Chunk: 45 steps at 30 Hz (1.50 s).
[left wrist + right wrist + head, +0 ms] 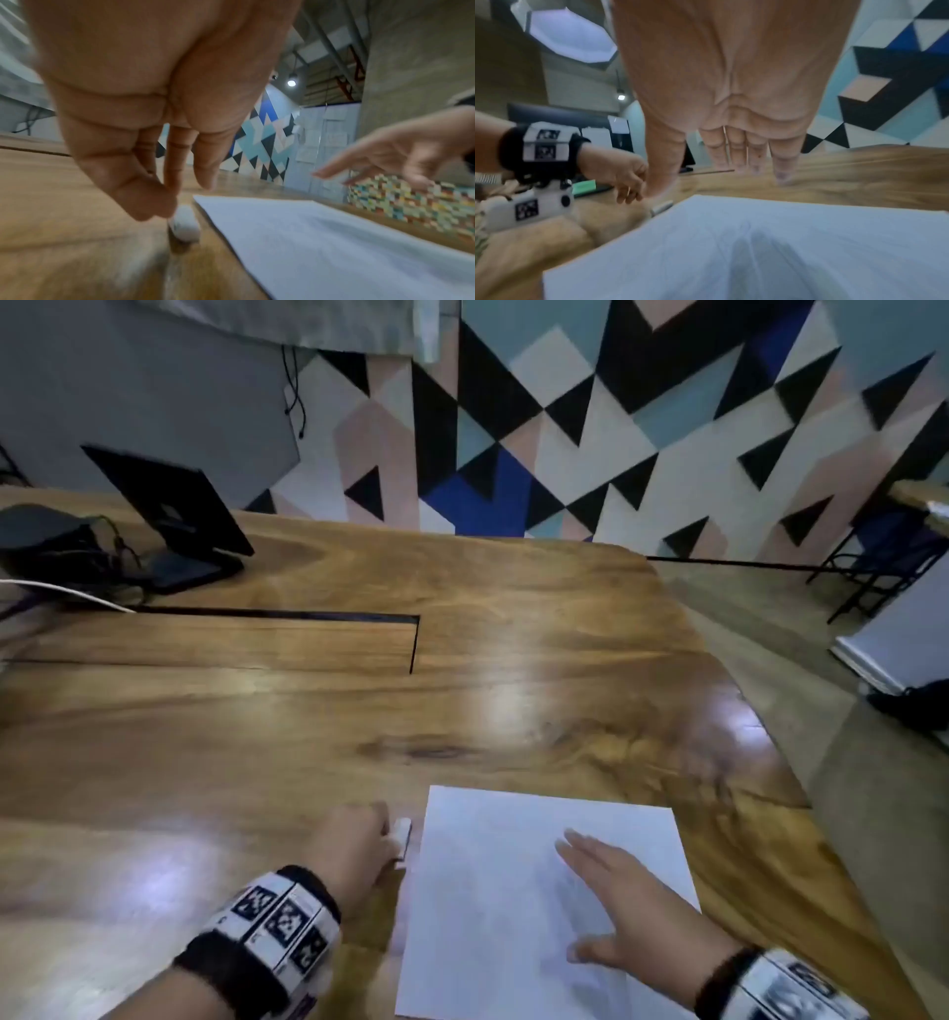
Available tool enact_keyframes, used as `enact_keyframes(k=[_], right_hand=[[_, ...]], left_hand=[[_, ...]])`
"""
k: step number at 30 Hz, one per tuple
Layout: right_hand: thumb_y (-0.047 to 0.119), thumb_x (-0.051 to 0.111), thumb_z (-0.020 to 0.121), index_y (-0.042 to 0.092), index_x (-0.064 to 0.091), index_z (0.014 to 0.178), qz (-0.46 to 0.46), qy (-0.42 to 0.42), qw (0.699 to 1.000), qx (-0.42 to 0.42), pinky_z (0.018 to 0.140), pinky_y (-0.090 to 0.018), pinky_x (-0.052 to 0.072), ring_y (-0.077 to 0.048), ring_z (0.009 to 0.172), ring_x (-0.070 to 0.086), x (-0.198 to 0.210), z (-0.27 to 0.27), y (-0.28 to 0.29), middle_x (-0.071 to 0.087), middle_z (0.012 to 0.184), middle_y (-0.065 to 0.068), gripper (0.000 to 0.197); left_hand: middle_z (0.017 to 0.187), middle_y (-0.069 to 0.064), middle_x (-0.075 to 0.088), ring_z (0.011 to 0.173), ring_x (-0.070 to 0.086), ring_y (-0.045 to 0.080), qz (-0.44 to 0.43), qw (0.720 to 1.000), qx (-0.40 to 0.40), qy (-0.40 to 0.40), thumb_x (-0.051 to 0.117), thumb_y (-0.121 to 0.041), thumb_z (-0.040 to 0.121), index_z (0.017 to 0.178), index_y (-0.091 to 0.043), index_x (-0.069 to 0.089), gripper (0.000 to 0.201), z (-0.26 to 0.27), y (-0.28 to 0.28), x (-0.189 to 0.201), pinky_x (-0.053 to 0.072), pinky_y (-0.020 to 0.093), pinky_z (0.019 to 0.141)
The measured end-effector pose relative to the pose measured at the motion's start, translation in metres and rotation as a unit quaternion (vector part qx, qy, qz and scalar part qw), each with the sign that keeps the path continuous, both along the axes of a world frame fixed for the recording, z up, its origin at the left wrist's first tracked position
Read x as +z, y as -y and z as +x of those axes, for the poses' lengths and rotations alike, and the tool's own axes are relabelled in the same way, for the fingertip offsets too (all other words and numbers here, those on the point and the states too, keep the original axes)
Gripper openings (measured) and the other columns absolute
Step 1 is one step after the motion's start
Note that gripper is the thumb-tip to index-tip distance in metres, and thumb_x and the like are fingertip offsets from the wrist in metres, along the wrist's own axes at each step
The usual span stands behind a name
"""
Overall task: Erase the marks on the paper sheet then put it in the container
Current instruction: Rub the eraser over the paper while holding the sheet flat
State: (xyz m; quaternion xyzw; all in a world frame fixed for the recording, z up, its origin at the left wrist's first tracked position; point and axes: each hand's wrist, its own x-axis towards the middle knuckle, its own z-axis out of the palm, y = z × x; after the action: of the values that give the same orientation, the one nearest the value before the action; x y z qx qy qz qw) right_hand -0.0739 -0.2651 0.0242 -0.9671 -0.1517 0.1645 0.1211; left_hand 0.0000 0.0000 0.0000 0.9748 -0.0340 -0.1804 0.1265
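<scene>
A white paper sheet (513, 906) lies flat near the front edge of the wooden table (308, 737); any marks on it are too faint to make out. A small white eraser (403, 834) lies on the wood just left of the sheet. My left hand (382, 845) hovers at the eraser with thumb and fingers loosely bent; in the left wrist view the fingertips (203, 182) hang just over the eraser (185, 225). My right hand (606, 886) is spread flat with straight fingers above the sheet's right half (731, 253), casting a shadow on it.
A black tablet on a stand (169, 505) and a dark device with cables (46, 536) sit at the far left. A long cable slot (277, 614) cuts the tabletop. The table's right edge (760, 726) curves away to floor; a white board (904, 644) leans there.
</scene>
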Motion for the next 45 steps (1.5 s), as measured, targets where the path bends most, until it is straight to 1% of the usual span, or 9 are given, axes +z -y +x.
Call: enact_keyframes(k=[2,5,18,21,24,29,32,36,45], right_hand=[[0.046,0.064,0.083,0.016,-0.010,0.150,0.005,-0.122,0.992,-0.016,0.115,-0.021,-0.002,-0.008,0.145,-0.010,-0.010,0.022,-0.014,-0.016,0.156,0.009,0.104],[0.050,0.063,0.083,0.012,-0.017,0.148,-0.044,-0.123,0.991,0.001,0.118,-0.034,-0.005,-0.013,0.144,-0.019,-0.029,0.049,-0.030,-0.026,0.155,0.003,0.110],[0.055,0.057,0.084,0.014,-0.028,0.143,-0.007,-0.133,0.991,0.030,0.115,-0.030,-0.014,-0.003,0.130,-0.035,-0.070,0.026,-0.036,-0.043,0.140,0.009,0.111],[0.056,0.056,0.084,0.016,-0.025,0.145,-0.024,-0.134,0.990,0.024,0.117,-0.033,-0.012,-0.006,0.137,-0.031,-0.067,0.020,-0.041,-0.040,0.147,0.007,0.109],[0.056,0.059,0.082,0.022,-0.009,0.150,-0.052,-0.091,0.994,0.029,0.118,-0.036,0.001,-0.016,0.145,-0.008,-0.060,0.029,-0.046,-0.017,0.157,0.005,0.102],[0.053,0.066,0.077,0.035,0.013,0.148,-0.031,-0.057,0.996,0.069,0.105,-0.034,0.017,-0.017,0.129,0.016,-0.059,0.057,-0.056,0.015,0.145,0.007,0.090],[0.056,0.067,0.074,0.038,0.014,0.147,-0.027,-0.063,0.995,0.075,0.105,-0.034,0.020,-0.017,0.124,0.017,-0.063,0.064,-0.056,0.017,0.142,0.008,0.091],[0.057,0.067,0.073,0.040,0.013,0.146,-0.031,-0.064,0.995,0.075,0.101,-0.034,0.019,-0.016,0.122,0.015,-0.067,0.063,-0.053,0.015,0.142,0.010,0.092],[0.058,0.064,0.076,0.041,0.006,0.147,-0.055,-0.069,0.992,0.089,0.101,-0.037,0.022,-0.017,0.124,0.016,-0.065,0.065,-0.055,0.013,0.141,0.009,0.094]], left_hand=[[0.104,0.012,0.062,0.096,0.057,0.028,0.020,1.000,0.006,0.011,0.052,-0.024,0.085,0.090,-0.013,0.051,0.012,0.007,0.006,-0.012,0.045,0.033,0.077],[0.108,0.012,0.058,0.097,0.057,0.028,0.068,0.998,0.001,0.012,0.049,-0.032,0.089,0.100,-0.009,0.049,0.026,0.008,0.014,-0.023,0.045,0.032,0.076],[0.072,0.003,0.059,0.067,0.052,0.017,-0.144,0.977,0.148,0.047,0.071,-0.017,0.073,0.066,-0.016,0.051,0.021,-0.001,0.006,-0.041,0.031,0.023,0.048],[0.068,0.002,0.062,0.062,0.055,0.012,-0.207,0.962,0.175,0.047,0.074,-0.014,0.070,0.072,-0.017,0.060,0.014,-0.005,0.002,-0.038,0.036,0.018,0.047],[0.061,-0.001,0.059,0.058,0.053,0.009,-0.259,0.951,0.164,0.046,0.074,-0.019,0.071,0.073,-0.022,0.067,0.009,-0.006,0.003,-0.034,0.038,0.007,0.047],[0.070,0.003,0.067,0.065,0.058,0.016,-0.227,0.964,0.133,0.035,0.073,-0.023,0.073,0.077,-0.015,0.071,0.009,-0.010,0.026,-0.043,0.038,0.011,0.048],[0.078,0.004,0.069,0.069,0.057,0.013,-0.203,0.970,0.125,0.045,0.072,-0.020,0.074,0.083,-0.012,0.072,0.013,-0.009,0.033,-0.040,0.038,0.005,0.050],[0.078,0.008,0.068,0.072,0.059,0.017,-0.207,0.968,0.131,0.058,0.070,-0.013,0.074,0.092,-0.014,0.070,0.018,0.010,0.039,-0.035,0.039,0.020,0.060],[0.065,0.004,0.065,0.055,0.048,0.006,-0.190,0.981,0.028,-0.021,0.077,-0.016,0.067,0.072,-0.011,0.070,0.010,-0.011,0.022,-0.032,0.039,0.006,0.055]])
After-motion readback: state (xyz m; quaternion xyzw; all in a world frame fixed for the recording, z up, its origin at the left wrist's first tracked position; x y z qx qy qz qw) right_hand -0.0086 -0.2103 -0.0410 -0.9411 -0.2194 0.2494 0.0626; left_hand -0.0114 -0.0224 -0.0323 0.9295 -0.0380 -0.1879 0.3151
